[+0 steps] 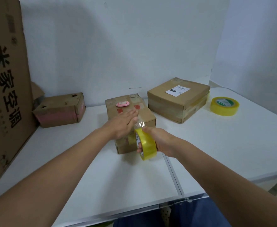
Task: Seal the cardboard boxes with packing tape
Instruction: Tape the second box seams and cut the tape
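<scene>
1. Hands first: our left hand (126,122) lies flat on top of the middle cardboard box (129,122), fingers straight and pressed down near the box's near right edge; it curls round nothing.
2. Our right hand (157,138) grips a yellow tape roll (146,144), fingers through the core and thumb over the outer face; the roll is held on edge just beside the box's near right corner.
3. A short strip of clear tape (140,124) runs from the roll up to the box top, meeting it right by the left fingertips; a yellowish band of tape also shows on the box's near face.
4. A small pink object (122,104) sits on the far part of that box's top; red marks are printed near it; we cannot tell what it is.
5. The box stands on a white table (216,145), roughly at centre; a seam in the tabletop runs from beneath the roll toward us.
6. To the right and farther back sits a flat cardboard box (178,99) with a white label on top and tape banding its sides; well apart from the middle box.
7. A second tape roll (224,106) lies flat on the table, right of the flat box.
8. At far left a small worn box (60,109) rests near the wall; a tall printed carton (5,79) stands beside it at the frame's left edge.
</scene>
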### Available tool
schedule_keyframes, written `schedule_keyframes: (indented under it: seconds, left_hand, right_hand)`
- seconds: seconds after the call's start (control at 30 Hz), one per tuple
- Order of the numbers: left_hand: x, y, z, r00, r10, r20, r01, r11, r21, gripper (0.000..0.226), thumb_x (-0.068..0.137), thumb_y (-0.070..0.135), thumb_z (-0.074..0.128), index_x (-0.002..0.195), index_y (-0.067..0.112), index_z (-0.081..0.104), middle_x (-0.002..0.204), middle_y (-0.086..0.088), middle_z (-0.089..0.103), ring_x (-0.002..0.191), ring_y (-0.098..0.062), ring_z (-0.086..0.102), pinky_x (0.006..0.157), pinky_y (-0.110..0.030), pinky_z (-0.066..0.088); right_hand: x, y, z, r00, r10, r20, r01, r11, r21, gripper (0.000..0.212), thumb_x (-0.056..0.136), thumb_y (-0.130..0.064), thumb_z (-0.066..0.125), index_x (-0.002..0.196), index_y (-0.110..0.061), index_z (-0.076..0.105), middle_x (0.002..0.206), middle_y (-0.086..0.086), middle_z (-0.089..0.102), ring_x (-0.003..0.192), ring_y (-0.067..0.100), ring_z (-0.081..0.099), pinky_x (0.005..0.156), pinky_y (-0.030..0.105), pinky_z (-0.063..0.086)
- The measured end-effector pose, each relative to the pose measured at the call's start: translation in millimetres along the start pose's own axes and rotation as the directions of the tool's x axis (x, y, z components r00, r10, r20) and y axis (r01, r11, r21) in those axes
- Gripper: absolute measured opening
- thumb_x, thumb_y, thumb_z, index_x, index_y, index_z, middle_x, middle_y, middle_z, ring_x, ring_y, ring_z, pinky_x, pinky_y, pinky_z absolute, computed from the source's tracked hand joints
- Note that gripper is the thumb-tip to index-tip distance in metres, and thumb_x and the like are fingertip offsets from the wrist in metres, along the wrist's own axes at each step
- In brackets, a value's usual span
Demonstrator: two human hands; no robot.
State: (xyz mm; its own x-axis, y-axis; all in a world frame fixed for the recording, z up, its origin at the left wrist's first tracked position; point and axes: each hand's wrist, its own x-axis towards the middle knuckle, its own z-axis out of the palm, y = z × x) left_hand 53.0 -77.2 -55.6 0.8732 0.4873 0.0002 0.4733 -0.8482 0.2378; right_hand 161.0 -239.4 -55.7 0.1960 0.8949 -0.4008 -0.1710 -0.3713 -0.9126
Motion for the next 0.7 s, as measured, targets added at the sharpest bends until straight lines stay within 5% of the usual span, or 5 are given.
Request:
schedule_keyframes:
  seconds: [0.33,0.57,0.7]
  left_hand:
    - [0.4,1.5,-0.1,1.000,0.004,-0.013,-0.003,0.999,0.039,0.056,0.106,0.044,0.015,0.157,0.021,0.013,0.164,0.006,0.006,0.150,-0.006,0.003,0.122,-0.032,0.003]
    - [1.6,-2.0,4.7,0.998,0.017,-0.053,-0.011,0.995,0.104,0.070,0.099,0.060,0.027,0.157,0.023,0.013,0.164,0.006,0.007,0.150,-0.008,0.005,0.122,-0.032,0.006]
    - [1.8,-1.9,7.7,0.995,0.020,-0.096,-0.009,0.993,0.114,0.071,0.098,0.059,0.033,0.156,0.022,0.016,0.164,0.004,0.010,0.150,-0.011,0.009,0.123,-0.036,0.011]
  right_hand:
    - [-3.5,21.6,9.9,0.992,0.057,-0.115,-0.058,0.998,-0.008,0.038,0.105,-0.038,0.030,0.101,-0.010,0.056,0.062,0.006,0.065,0.051,0.018,0.065,0.053,0.022,0.054]
    - [-1.1,19.8,14.2,0.989,0.108,-0.105,-0.112,0.993,-0.034,0.041,0.105,-0.041,0.025,0.110,-0.011,0.053,0.066,0.006,0.065,0.059,0.020,0.068,0.059,0.025,0.055]
    - [-0.5,20.2,15.1,0.990,0.114,-0.083,-0.120,0.991,-0.058,0.042,0.105,-0.042,0.024,0.113,-0.011,0.052,0.074,0.010,0.066,0.068,0.024,0.068,0.076,0.034,0.055]
